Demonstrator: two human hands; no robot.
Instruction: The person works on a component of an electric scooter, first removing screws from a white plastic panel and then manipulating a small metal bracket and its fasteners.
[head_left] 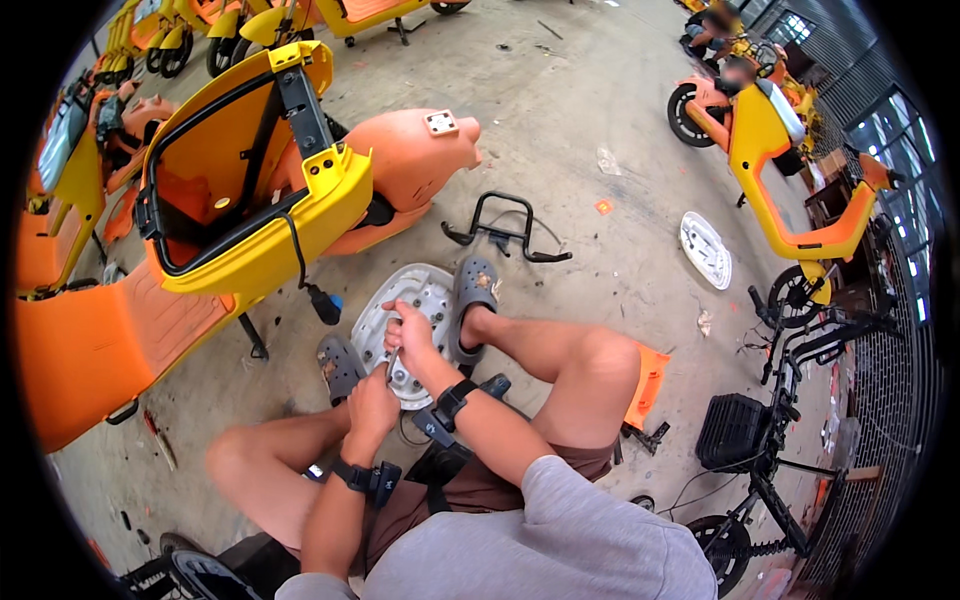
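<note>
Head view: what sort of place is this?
Probably a scooter repair or dismantling workshop: yellow-and-orange plastic-bodied scooters stand around, a stripped black metal scooter frame stands at right, and a loose white oval plastic panel lies on the grey concrete floor.

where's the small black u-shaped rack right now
In the head view, upper middle, the black rack lies on the floor, just beyond and right of the right shoe.

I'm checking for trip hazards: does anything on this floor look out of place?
Yes: ahead, a black tubular frame; farther right, a white panel; nearer, an orange piece. All lie loose on the floor, possible trips.
</note>
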